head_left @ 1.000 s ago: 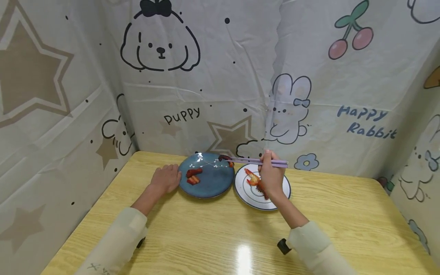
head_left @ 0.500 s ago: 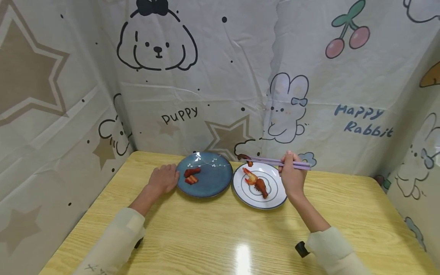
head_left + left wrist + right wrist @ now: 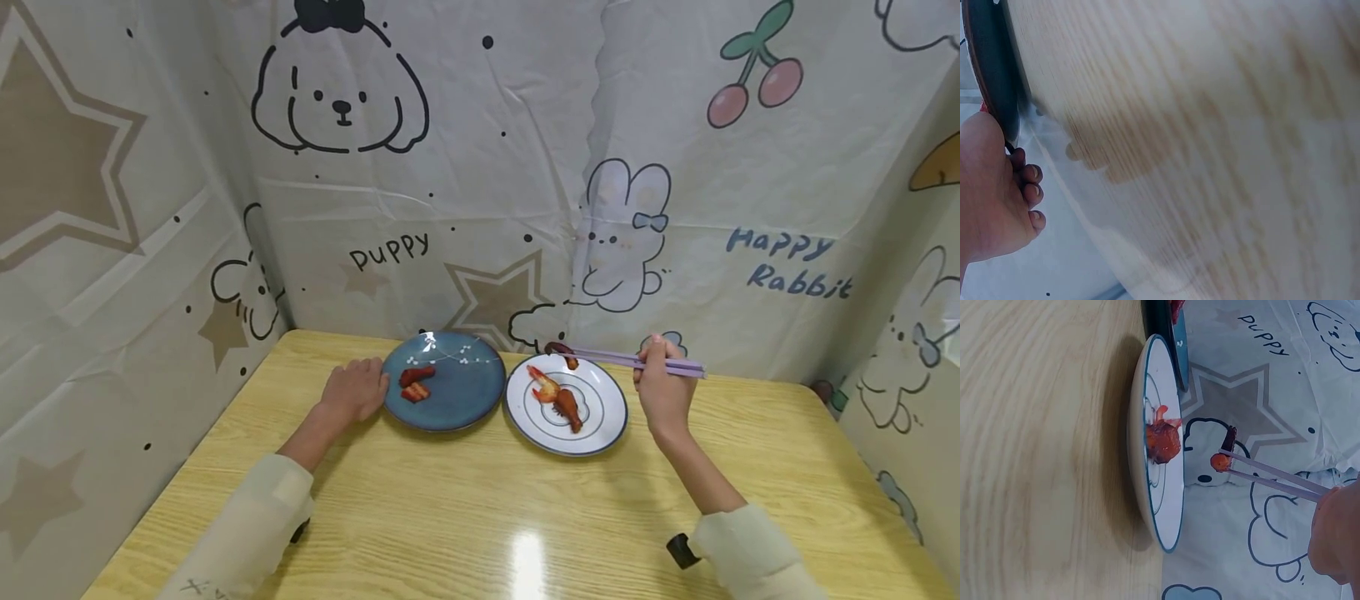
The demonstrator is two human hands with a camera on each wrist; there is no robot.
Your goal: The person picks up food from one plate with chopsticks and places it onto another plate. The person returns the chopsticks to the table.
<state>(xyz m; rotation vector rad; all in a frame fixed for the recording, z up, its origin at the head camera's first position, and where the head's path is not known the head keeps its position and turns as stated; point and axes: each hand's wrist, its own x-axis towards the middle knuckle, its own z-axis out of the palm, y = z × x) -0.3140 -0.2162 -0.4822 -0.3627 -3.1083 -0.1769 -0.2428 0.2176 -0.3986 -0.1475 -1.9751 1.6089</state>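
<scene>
My left hand grips the left rim of a blue plate, thumb and fingers at its edge. On that plate lie a reddish-brown drumstick-like piece and a striped meat piece. My right hand holds lilac chopsticks, which pinch a dark, curved piece of food with an orange end. This piece hangs above the back of a white plate with blue rings. A shrimp and a brown drumstick-shaped piece rest on the white plate.
Both plates stand side by side on a yellow wood-grain table. A printed cloth rises behind the table and along both sides. A dark reddish object shows at the table's back right corner.
My right hand has moved right, carrying the dark food piece in the chopsticks from above the blue plate to above the white plate. My left hand stays at the blue plate.
</scene>
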